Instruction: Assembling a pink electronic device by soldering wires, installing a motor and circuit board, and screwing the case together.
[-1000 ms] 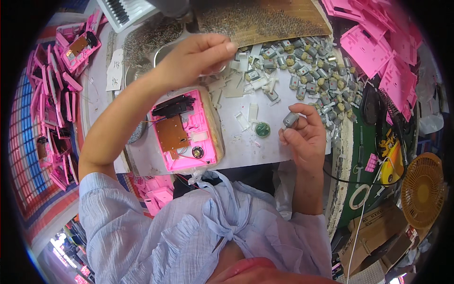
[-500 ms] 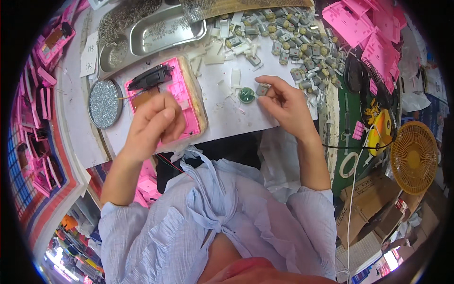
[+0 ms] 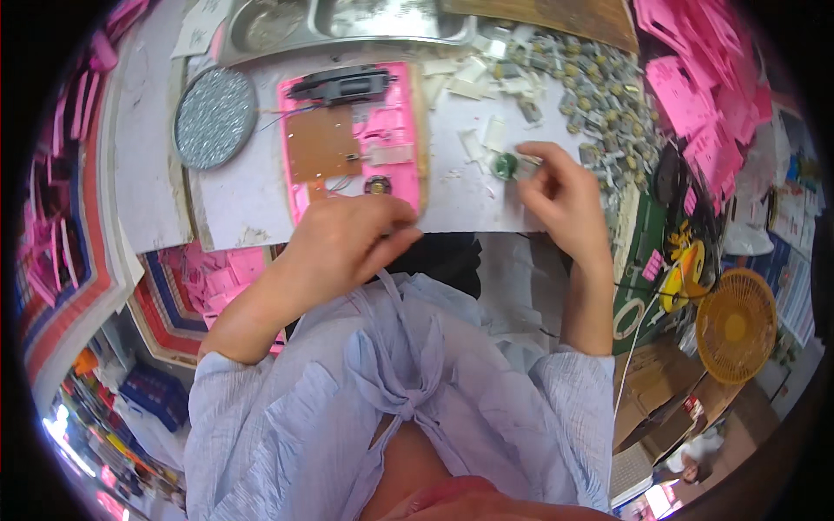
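My left hand (image 3: 352,239) hovers at the near edge of an open pink plastic housing (image 3: 400,104), fingers loosely bent, thumb apart from them, nothing visible between. Inside the housing lie a brown circuit board (image 3: 317,143), a black module (image 3: 343,85), a whitish block (image 3: 391,154) and a small round metal part (image 3: 378,184). To the right, my right hand (image 3: 569,200) pinches a small grey motor (image 3: 527,165) between thumb and forefinger, partly hidden by the fingers. Right beside those fingertips is a small round green dish (image 3: 504,166).
A round tray of small metal pieces (image 3: 213,117) stands left of the housing. Many small motors (image 3: 599,104) are heaped at the back right, near white plastic pieces (image 3: 469,82). Behind is a steel tray (image 3: 373,22). Pink shells (image 3: 686,91) and a yellow fan (image 3: 737,326) are at the right.
The view has shifted. My left hand has moved right and down to the housing's near edge, uncovering the circuit board. My right hand stays beside the green dish.
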Demonstrator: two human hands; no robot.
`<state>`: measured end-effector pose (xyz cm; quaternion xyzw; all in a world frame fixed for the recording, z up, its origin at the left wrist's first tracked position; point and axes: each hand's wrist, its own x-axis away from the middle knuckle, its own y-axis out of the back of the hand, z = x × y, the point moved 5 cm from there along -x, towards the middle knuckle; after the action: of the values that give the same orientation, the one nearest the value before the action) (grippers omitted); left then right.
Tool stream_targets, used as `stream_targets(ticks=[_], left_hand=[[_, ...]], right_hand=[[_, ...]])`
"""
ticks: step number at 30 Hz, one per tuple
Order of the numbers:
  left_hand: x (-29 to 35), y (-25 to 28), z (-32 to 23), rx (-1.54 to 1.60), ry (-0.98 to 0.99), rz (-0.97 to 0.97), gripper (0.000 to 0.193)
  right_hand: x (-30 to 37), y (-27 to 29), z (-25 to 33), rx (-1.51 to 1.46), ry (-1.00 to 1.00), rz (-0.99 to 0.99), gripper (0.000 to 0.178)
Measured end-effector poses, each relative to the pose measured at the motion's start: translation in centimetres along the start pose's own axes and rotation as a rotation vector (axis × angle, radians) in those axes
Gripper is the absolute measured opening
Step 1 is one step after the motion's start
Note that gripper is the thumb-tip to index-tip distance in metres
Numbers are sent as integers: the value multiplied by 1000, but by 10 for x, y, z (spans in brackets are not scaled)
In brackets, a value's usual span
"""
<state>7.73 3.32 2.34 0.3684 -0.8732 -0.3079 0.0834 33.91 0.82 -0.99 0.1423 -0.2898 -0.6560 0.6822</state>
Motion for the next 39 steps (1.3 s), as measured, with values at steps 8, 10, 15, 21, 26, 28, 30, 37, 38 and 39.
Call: stream_targets(ticks=[8,10,15,21,26,28,30,37,38,39], left_hand=[[8,-3,9,28,-18,31,19],[8,1,9,55,-7,30,20],[10,6,14,92,8,46,20],[13,8,17,92,-8,71,22],[15,8,19,125,2,84,20],[16,7,21,176,20,82,19],[17,6,23,315,85,96,14],[19,11,20,358,124,52,17],[20,12,20,245,28,-17,17],[21,11,21,130,-68,-86,17]], right_hand=[[21,-72,51,-1002,-106,324,46],[19,-78,54,-1039,-123,368,48],[16,-84,61,-985,-109,430,49],[17,-88,65,-965,-126,462,49],[19,-87,65,-841,-96,435,48],[22,-86,66,-789,-85,411,47],[24,-84,67,-739,-70,375,45],[18,-74,83,-175,580,103,38],[12,-72,90,-104,686,54,37],[11,-70,96,-33,790,4,36]])
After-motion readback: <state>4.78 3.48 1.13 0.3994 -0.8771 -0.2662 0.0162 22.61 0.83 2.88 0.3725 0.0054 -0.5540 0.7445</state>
